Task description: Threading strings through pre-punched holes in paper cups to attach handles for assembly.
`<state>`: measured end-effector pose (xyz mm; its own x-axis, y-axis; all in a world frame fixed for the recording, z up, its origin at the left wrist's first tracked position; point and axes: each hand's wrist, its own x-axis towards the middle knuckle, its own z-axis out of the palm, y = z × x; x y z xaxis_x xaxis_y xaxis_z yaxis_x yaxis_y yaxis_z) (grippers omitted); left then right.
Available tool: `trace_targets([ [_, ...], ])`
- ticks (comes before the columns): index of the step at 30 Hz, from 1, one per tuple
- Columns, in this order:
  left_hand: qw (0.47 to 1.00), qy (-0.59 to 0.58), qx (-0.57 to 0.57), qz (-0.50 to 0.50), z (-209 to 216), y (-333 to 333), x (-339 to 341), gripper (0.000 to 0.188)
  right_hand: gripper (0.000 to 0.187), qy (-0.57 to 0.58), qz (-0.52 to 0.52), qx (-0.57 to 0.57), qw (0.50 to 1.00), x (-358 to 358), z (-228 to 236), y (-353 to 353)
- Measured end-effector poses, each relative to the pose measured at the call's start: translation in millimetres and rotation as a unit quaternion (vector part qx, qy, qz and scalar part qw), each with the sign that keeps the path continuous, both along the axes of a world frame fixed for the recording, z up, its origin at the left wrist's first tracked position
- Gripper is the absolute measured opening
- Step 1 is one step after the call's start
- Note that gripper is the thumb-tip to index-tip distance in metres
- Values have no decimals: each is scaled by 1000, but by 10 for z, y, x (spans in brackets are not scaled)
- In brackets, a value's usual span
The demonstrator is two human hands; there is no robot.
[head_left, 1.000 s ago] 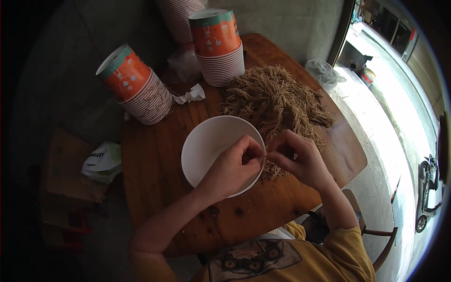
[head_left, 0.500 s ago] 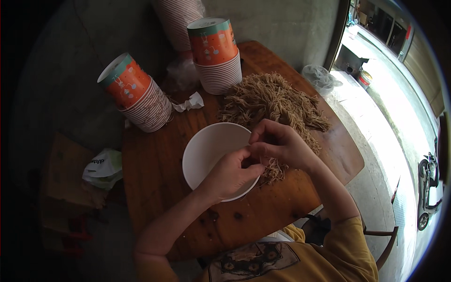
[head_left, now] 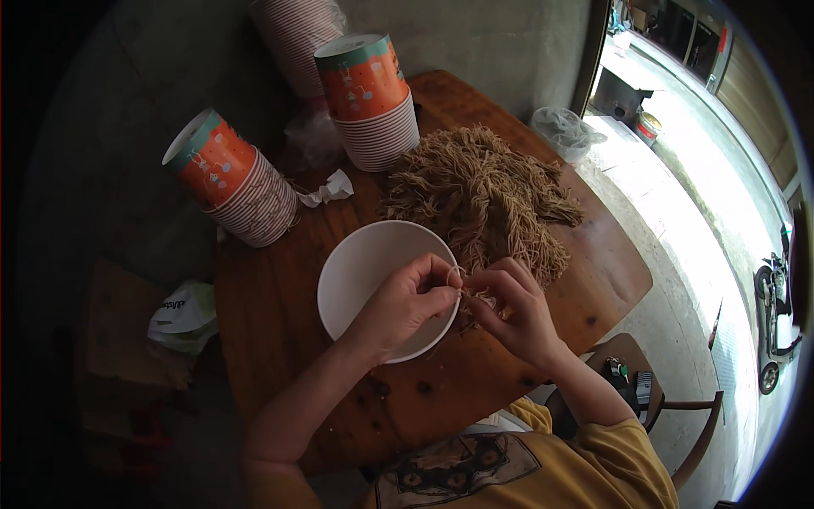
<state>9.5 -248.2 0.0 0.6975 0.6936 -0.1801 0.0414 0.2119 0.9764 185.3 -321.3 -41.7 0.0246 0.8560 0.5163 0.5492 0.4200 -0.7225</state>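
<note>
A white paper bowl (head_left: 354, 270) stands open side up on the wooden table (head_left: 288, 373). Over its right part, my left hand (head_left: 400, 307) pinches a thin pale tan strand (head_left: 452, 271), a small loop of which shows at the fingertips. My right hand (head_left: 515, 312) has closed its thumb and fingertips on the same strand, just beyond the bowl's right rim. The strand's exact kind is not clear. Beyond my right hand lies a large heap of tan, stringy strands (head_left: 483, 187). A few loose ones lie partly hidden beneath that hand.
Two stacks of upturned orange-and-green paper bowls, one leaning (head_left: 233, 182) and one upright (head_left: 366, 102), stand at the back left. Near them are crumpled white paper (head_left: 329, 188) and a bagged bowl stack (head_left: 292, 42). A clear plastic bag (head_left: 566, 131) lies beyond the right edge.
My right hand has come down and toward me, its fingertips now meeting my left hand's at the strand. My left fingers have lifted slightly. The view has shifted a little.
</note>
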Motion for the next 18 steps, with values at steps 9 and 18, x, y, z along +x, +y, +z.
trace_targets([
  [9, 996, 32, -87, 0, 56, 14, -21, 9, 12, 82, -13, -68, 994, -152, 90, -115],
  [18, 977, 27, -212, 0, 117, 46, -65, 10, 15, -31, -44, 65, 996, -278, 59, -117],
])
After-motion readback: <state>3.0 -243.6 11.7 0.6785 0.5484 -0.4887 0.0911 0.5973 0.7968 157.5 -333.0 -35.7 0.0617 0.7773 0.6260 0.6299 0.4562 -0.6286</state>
